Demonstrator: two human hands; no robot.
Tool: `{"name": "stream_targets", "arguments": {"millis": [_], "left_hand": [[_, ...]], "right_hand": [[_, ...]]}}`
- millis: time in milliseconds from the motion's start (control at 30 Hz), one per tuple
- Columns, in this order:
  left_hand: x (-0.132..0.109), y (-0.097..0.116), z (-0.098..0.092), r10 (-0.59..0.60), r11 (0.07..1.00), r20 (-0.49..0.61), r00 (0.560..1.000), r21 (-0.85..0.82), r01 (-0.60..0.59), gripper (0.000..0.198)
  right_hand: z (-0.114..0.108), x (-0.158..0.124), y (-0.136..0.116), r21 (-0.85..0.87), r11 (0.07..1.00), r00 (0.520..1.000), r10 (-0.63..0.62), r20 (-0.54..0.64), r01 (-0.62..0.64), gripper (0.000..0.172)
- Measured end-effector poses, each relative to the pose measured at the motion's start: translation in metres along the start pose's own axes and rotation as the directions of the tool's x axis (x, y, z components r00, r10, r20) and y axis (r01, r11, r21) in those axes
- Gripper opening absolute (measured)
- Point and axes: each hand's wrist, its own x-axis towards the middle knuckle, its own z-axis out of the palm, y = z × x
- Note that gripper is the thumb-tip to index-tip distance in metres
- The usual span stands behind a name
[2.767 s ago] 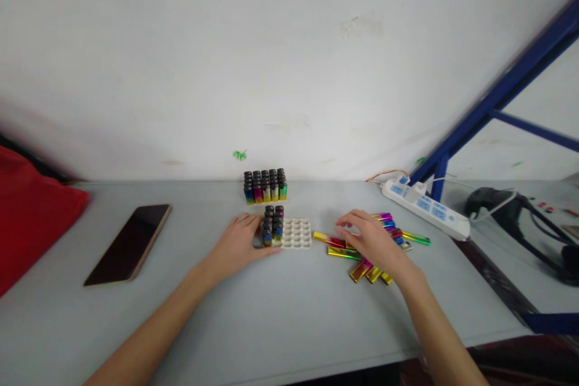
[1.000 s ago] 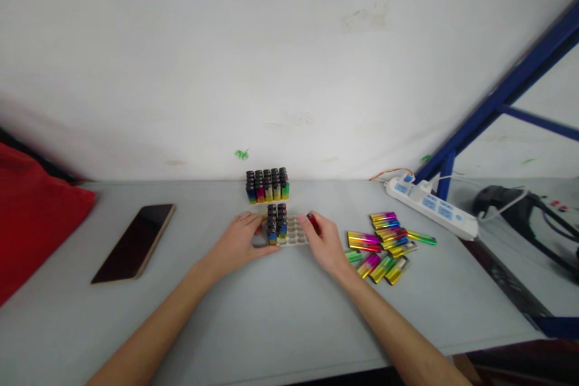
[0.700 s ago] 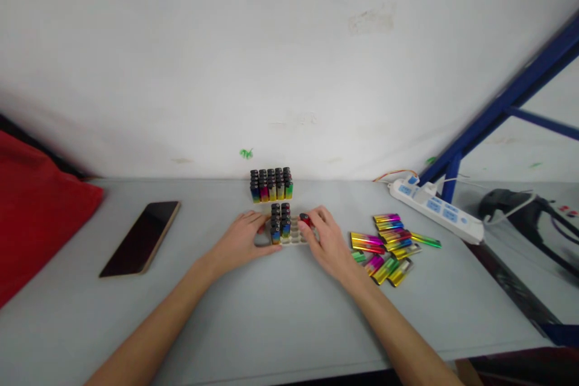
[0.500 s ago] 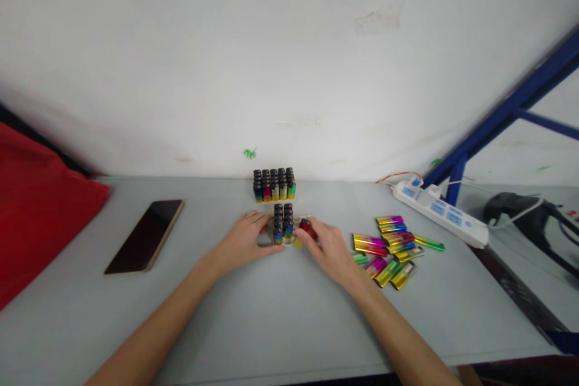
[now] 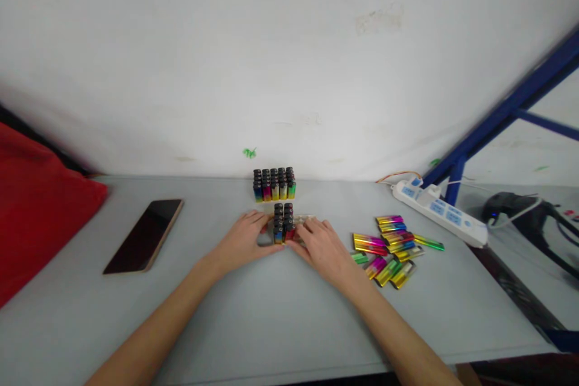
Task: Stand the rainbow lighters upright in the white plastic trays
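Two columns of upright black-topped lighters (image 5: 278,224) stand in a clear tray (image 5: 304,218), whose right part shows beside my right hand. My left hand (image 5: 244,236) grips the tray's left side, thumb at the front corner and fingers bent behind. With thumb and fingertips, my right hand (image 5: 320,247) holds a red lighter (image 5: 290,234) upright at the front of the right column. Its lower end is partly hidden by the thumb. Right of this hand lies a loose pile of shiny multicoloured lighters (image 5: 392,240).
Behind the tray, a block of upright lighters (image 5: 274,186) stands near the wall. A phone (image 5: 145,235) lies at the left, by a red cloth (image 5: 40,205). A white power strip (image 5: 441,212) with cables and a black device (image 5: 534,223) are at the right.
My right hand has moved left with the red lighter, bringing it from right of the columns to the front of the right column. My left hand stays where it was.
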Motion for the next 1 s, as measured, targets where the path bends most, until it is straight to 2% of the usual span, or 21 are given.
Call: {"name": "stream_targets", "arguments": {"millis": [133, 267, 400, 500, 567, 633, 800, 867, 933, 1000], "left_hand": [[0.000, 0.002, -0.002, -0.004, 1.000, 0.011, 1.000, -0.005, 0.004, 0.042], [0.000, 0.003, -0.004, -0.016, 1.000, 0.018, 1.000, 0.002, 0.016, 0.042], [0.001, 0.005, -0.007, -0.015, 1.000, 0.033, 0.999, -0.001, 0.015, 0.039], [0.001, 0.008, -0.009, -0.022, 1.000, 0.039, 0.999, 0.004, 0.022, 0.037], [0.001, 0.010, -0.008, -0.030, 0.999, 0.025, 0.999, 0.022, 0.029, 0.035], [0.001, 0.011, -0.005, -0.040, 0.998, -0.004, 0.999, 0.050, 0.040, 0.035], [0.004, 0.012, 0.006, -0.117, 0.988, -0.050, 0.992, 0.094, 0.122, 0.053], [0.006, 0.011, 0.010, -0.145, 0.984, -0.053, 0.988, 0.094, 0.150, 0.059], [0.006, 0.009, 0.011, -0.147, 0.984, -0.051, 0.988, 0.090, 0.152, 0.061], [0.006, 0.007, 0.011, -0.130, 0.988, -0.046, 0.990, 0.074, 0.133, 0.061]], "right_hand": [[-0.010, -0.007, 0.019, 0.137, 0.990, 0.999, 0.047, -0.025, -0.043, 0.027], [-0.036, -0.032, 0.063, 0.222, 0.965, 0.988, 0.153, -0.028, -0.143, 0.014], [-0.058, -0.068, 0.110, 0.180, 0.961, 0.978, 0.210, 0.017, -0.209, 0.018], [-0.063, -0.087, 0.131, 0.157, 0.954, 0.964, 0.239, 0.118, -0.256, 0.020], [-0.061, -0.094, 0.137, 0.153, 0.950, 0.955, 0.247, 0.165, -0.272, 0.021], [-0.057, -0.096, 0.138, 0.153, 0.947, 0.952, 0.257, 0.164, -0.282, 0.022], [-0.049, -0.092, 0.135, 0.207, 0.939, 0.961, 0.270, 0.053, -0.275, 0.020], [-0.047, -0.088, 0.133, 0.278, 0.925, 0.958, 0.282, -0.050, -0.258, 0.021], [-0.045, -0.080, 0.131, 0.399, 0.885, 0.935, 0.321, -0.150, -0.239, 0.024], [-0.043, -0.068, 0.125, 0.583, 0.784, 0.904, 0.386, -0.185, -0.215, 0.031]]}}
